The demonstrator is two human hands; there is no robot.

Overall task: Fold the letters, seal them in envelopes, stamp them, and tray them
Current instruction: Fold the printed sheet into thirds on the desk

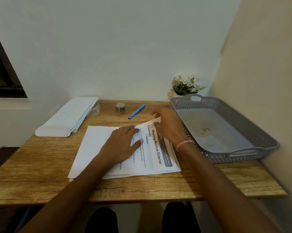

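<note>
Fingers flat, your left hand [123,142] pins the letters [94,148] while your right hand [167,126] pinches a corner of the top sheet [156,152]; match edges before creasing.

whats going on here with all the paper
A person at a wooden desk is starting on a letter. The left hand presses flat on the top printed sheet of a small stack, while the right hand pinches its far corner and lifts it. The envelopes lie piled at the desk's left, with a small roll and a blue pen at the back. The grey tray on the right holds no envelopes yet.
</note>
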